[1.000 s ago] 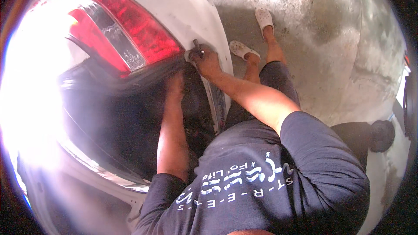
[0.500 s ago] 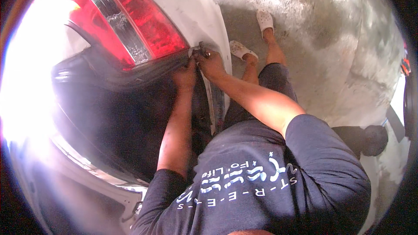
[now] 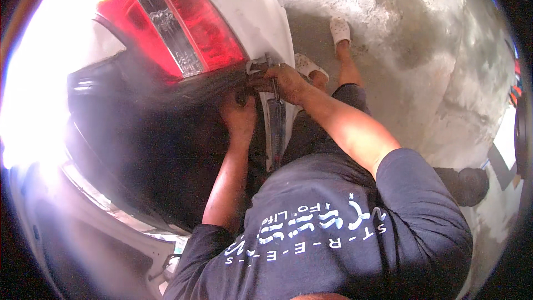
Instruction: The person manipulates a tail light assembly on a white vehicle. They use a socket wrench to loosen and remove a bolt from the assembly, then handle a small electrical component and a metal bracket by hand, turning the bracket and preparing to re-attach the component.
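Observation:
My right hand (image 3: 288, 83) is closed around a slim dark tool (image 3: 276, 90) at the corner below the red and clear tail light (image 3: 183, 28) of a white car. The tool's exact kind is unclear. Right by its fingers, a small metal bracket (image 3: 254, 68) sits at the lamp's lower edge. To the left of that, my left hand (image 3: 239, 115) reaches into the dark opening under the lamp. Its fingers are curled near the black trim (image 3: 205, 84), and what they hold is lost in shadow.
The white car body panel (image 3: 258, 8) curves around the lamp. A light inner panel (image 3: 105, 255) with an edge lies at the lower left. My feet, in white clogs (image 3: 340, 30), stand on the concrete floor (image 3: 411, 78). Strong glare washes out the far left.
My right hand has moved slightly right, away from the lamp corner, baring the bracket and the tool. My left hand has dropped lower, apart from the right. The view has shifted a little.

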Action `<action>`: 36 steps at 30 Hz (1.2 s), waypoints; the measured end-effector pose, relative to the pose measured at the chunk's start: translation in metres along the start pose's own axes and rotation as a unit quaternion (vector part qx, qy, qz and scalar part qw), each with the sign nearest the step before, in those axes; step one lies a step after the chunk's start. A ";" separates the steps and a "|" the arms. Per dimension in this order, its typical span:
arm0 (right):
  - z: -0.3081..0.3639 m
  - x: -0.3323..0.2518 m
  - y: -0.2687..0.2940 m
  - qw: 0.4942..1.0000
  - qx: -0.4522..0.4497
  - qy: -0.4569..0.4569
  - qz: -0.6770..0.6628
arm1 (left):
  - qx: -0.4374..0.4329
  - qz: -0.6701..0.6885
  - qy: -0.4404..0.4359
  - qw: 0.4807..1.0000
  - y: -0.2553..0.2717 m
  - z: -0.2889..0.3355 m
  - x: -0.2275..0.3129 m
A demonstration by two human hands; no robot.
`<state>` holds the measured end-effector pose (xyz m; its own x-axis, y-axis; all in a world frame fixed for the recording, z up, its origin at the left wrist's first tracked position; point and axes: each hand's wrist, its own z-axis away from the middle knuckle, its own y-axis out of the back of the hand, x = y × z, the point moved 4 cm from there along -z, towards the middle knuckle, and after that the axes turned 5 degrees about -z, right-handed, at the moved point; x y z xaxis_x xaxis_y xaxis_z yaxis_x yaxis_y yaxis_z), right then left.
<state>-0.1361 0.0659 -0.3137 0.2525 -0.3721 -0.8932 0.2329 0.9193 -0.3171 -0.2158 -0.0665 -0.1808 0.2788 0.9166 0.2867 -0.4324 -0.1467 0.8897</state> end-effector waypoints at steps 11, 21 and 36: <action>-0.005 -0.123 -0.015 0.973 -0.099 -0.019 0.206 | 0.012 0.014 0.003 1.000 -0.026 -0.007 -0.011; -0.009 -0.019 0.036 0.994 -0.046 -0.056 0.081 | 0.127 0.225 0.070 0.963 -0.041 0.005 0.039; -0.017 -0.040 -0.021 0.977 -0.080 -0.148 0.129 | 0.078 0.476 0.161 0.861 -0.039 -0.049 -0.113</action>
<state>-0.1674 0.0642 -0.2766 0.5504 -0.1252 -0.8255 -0.0172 0.9868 -0.1611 -0.2726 -0.1465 -0.2649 -0.4017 0.4047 0.8215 -0.2062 -0.9140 0.3494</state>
